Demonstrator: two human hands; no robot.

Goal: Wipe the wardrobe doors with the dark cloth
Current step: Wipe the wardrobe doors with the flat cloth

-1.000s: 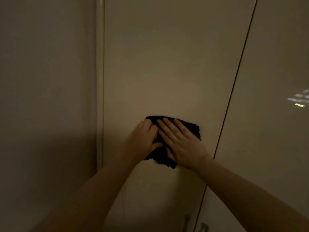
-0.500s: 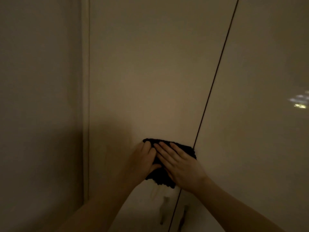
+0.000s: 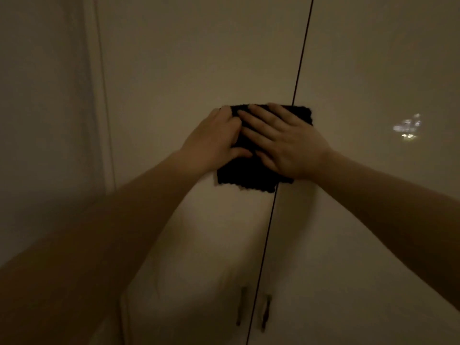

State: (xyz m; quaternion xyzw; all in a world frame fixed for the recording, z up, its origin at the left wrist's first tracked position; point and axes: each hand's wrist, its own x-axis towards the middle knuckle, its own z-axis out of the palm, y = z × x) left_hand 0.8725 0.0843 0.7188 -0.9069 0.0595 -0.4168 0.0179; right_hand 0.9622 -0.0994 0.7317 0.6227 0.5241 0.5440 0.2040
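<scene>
Both hands, left hand (image 3: 214, 140) and right hand (image 3: 286, 143), fingers flat, press the dark cloth (image 3: 245, 175) across the door gap (image 3: 271, 215). Risk: cloth edge snags there, bunching.

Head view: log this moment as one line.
phase: wiping | dark cloth: flat over door seam | left hand: pressing cloth | right hand: pressing cloth | handles: below, untouched
</scene>
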